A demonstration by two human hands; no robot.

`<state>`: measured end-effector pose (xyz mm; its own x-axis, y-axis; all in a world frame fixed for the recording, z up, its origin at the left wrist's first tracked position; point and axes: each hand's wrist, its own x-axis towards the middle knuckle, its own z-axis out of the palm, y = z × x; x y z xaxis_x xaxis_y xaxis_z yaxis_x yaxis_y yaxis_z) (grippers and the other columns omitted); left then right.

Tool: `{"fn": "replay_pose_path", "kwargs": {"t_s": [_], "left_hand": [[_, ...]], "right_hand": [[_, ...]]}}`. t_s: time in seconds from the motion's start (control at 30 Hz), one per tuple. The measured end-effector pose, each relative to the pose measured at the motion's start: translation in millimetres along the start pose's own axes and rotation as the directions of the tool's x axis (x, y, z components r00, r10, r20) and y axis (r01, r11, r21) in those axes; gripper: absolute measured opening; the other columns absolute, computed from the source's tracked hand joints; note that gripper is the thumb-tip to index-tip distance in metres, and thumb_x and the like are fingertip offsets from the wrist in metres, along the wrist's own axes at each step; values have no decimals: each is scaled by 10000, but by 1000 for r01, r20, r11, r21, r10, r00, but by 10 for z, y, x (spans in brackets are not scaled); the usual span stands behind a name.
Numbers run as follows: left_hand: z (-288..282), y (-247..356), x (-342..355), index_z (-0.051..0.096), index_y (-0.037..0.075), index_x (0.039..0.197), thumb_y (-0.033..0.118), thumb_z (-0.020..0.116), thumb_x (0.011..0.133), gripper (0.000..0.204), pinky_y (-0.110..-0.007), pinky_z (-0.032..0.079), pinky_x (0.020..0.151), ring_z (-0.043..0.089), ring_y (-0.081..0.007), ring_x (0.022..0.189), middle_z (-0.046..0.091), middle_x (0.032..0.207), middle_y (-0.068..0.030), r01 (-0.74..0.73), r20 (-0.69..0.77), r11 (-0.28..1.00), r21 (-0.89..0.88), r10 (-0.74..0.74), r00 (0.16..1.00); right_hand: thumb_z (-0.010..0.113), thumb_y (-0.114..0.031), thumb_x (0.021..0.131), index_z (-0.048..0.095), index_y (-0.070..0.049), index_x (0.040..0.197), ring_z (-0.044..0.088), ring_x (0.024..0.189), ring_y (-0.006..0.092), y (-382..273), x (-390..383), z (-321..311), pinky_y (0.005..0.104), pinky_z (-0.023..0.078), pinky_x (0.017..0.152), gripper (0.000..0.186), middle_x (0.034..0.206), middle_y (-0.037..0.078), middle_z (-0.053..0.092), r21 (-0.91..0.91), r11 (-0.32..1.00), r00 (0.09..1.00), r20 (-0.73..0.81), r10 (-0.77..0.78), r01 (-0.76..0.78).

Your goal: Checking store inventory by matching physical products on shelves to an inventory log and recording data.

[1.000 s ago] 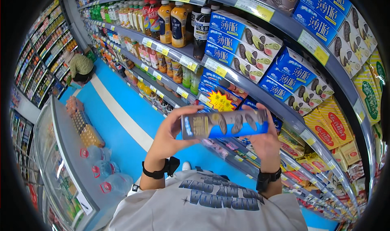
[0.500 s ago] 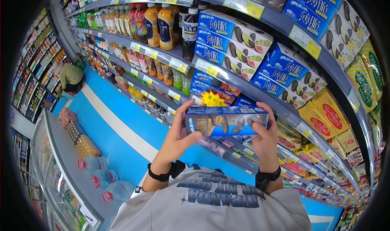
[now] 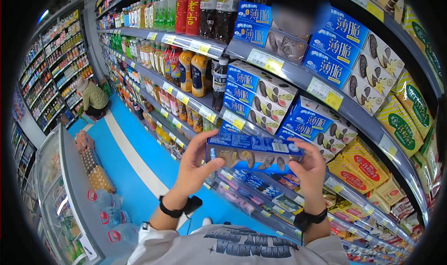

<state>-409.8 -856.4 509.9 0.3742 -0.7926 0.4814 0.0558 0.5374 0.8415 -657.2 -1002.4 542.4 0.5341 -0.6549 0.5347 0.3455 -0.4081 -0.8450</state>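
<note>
Between my two hands is a long biscuit box (image 3: 255,161), blue on its upper side and grey-brown with dark sandwich cookies on its front. My left hand (image 3: 194,168) grips its left end, with the thumb on the front face. At the opposite end my right hand (image 3: 309,168) holds on, its thumb on the front corner. The upper side, with a barcode patch, is tipped toward me. Just beyond the box, similar blue-and-white biscuit boxes (image 3: 260,97) lie stacked on the shelf, and more blue boxes (image 3: 316,123) sit beside them.
Shelves run along the right, with drink bottles (image 3: 198,74) farther off and yellow biscuit packs (image 3: 358,167) nearer. At left stands a glass-topped freezer (image 3: 70,195), with large water bottles (image 3: 114,218) beside it. A person (image 3: 92,97) crouches far down the blue aisle (image 3: 130,148).
The box has tipped so more of its blue upper side and the barcode show. My view has risen, bringing more upper shelves into sight. Both hands keep their hold.
</note>
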Motion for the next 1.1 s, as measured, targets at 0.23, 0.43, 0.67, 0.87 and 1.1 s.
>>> {"fn": "replay_pose_path", "kwargs": {"t_s": [0.23, 0.43, 0.67, 0.87, 1.1], "left_hand": [[-13, 668, 1065, 533, 88, 1330, 54, 710, 867, 497, -368, 404, 1054, 476, -251, 1290, 489, 1364, -134, -604, 360, 570, 557, 490, 794], [206, 970, 2096, 462, 73, 1375, -12, 646, 855, 558, -376, 379, 1064, 366, -297, 1363, 301, 1496, -171, -802, 285, 363, 475, 799, 530], [72, 966, 2966, 478, 112, 1356, -60, 669, 744, 664, -420, 472, 982, 465, -383, 1246, 414, 1379, -176, -787, 353, 95, 609, 856, 377], [-40, 998, 3236, 471, 72, 1342, -18, 627, 787, 584, -420, 477, 969, 518, -385, 1197, 442, 1358, -174, -836, 383, 164, 524, 831, 404], [-27, 888, 3527, 458, 45, 1329, 38, 605, 851, 500, -422, 482, 964, 528, -389, 1179, 423, 1366, -187, -871, 382, 185, 455, 843, 379]], "right_hand": [[701, 31, 832, 678, -10, 1130, 575, 1173, 194, -618, 700, -22, 257, 514, 849, 302, 1398, 151, 511, -483, 787, 894, -19, -448, 384], [669, 19, 866, 691, -63, 1160, 641, 1029, 121, -1122, 1551, 274, 181, 502, 741, 306, 1391, 105, 546, -710, 500, 724, 21, -690, 497], [759, -12, 744, 521, -152, 1390, 567, 1231, 268, -1205, 2132, 495, 342, 562, 888, 702, 1420, 107, 523, -915, 178, 669, 122, -733, 362], [734, -22, 776, 542, -146, 1365, 576, 1198, 260, -1060, 2317, 605, 350, 533, 927, 632, 1380, 80, 558, -971, 47, 636, 118, -763, 236], [782, -141, 722, 567, -173, 1281, 527, 1176, 257, -1179, 2416, 559, 420, 389, 977, 600, 1273, 45, 588, -857, -516, 589, 414, -694, -6]]}}
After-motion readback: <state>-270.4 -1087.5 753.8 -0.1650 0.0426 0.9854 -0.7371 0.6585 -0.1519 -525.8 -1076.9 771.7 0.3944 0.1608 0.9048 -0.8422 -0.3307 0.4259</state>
